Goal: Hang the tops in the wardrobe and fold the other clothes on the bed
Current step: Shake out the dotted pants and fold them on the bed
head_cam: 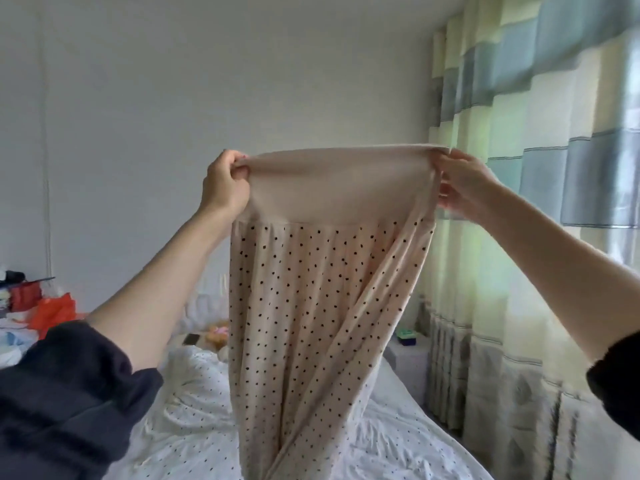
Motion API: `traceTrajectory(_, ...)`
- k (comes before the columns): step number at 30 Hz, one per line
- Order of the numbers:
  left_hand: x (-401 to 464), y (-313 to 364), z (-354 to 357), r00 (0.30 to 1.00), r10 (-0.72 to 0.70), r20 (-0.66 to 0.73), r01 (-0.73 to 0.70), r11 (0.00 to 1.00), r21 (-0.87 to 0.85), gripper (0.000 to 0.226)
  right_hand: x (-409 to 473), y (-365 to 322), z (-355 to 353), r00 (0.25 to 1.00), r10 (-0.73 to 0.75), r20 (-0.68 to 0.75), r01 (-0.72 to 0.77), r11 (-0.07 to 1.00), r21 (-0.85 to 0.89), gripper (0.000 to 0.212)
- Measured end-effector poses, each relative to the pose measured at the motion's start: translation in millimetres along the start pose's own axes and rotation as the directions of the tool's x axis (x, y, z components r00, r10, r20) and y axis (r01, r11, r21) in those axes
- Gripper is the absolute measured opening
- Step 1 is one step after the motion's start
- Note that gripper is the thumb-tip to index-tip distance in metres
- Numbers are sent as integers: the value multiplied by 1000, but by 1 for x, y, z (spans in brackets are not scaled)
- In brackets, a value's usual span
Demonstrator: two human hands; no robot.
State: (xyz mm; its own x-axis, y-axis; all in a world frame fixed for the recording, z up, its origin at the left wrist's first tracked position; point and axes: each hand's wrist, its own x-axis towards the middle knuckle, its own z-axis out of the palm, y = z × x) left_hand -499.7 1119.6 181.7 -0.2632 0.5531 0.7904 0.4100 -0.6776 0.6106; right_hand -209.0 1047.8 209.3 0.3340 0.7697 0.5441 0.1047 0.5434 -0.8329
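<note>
Holding dotted trousers (322, 306) | left hand (225, 183), right hand (464, 183) grip waistband | above bed (398, 438)

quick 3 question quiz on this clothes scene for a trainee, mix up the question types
1. True or false: both hands grip the waistband of the dotted trousers.
2. What lies below the hanging trousers? A) bed B) desk C) bare floor
3. Fill in: the striped ____ hang on the person's right.

Key
1. True: the left hand and right hand each pinch one end of the waistband.
2. A: the bed with its dotted sheet.
3. curtains
</note>
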Motion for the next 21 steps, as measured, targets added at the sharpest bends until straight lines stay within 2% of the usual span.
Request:
traceTrajectory(3, 24, 36, -7, 997, 73, -34, -75, 996, -53, 24, 12, -40, -1, 998, -55, 6, 54, 991, 123, 22)
traceTrajectory(5, 40, 61, -16, 987, 141, -78, -146, 987, -67, 24, 15, -69, 0, 993, -121, -4, 120, 982, 145, 25)
traceTrajectory(9, 63, 97, -36, 963, 239, -121, -255, 956, -143, 24, 16, -114, -2, 982, -188, -34, 189, 981, 35, 24)
traceTrajectory(12, 67, 109, -44, 941, 319, -118, -332, 936, -116, 24, 13, -129, -5, 972, -224, -63, 224, 975, -10, 25)
traceTrajectory(16, 43, 87, -32, 942, 330, 61, -326, 943, -64, 24, 8, -99, -7, 977, -206, -53, 192, 961, -197, 20)
traceTrajectory(18, 18, 58, -19, 943, 289, 166, -288, 957, -30, 25, 1, -63, -10, 984, -175, -28, 156, 931, -330, 17)
traceTrajectory(21, -21, 7, 6, 939, 193, 284, -204, 979, 10, 19, -12, -1, -18, 994, -108, 25, 108, 903, -416, 20)
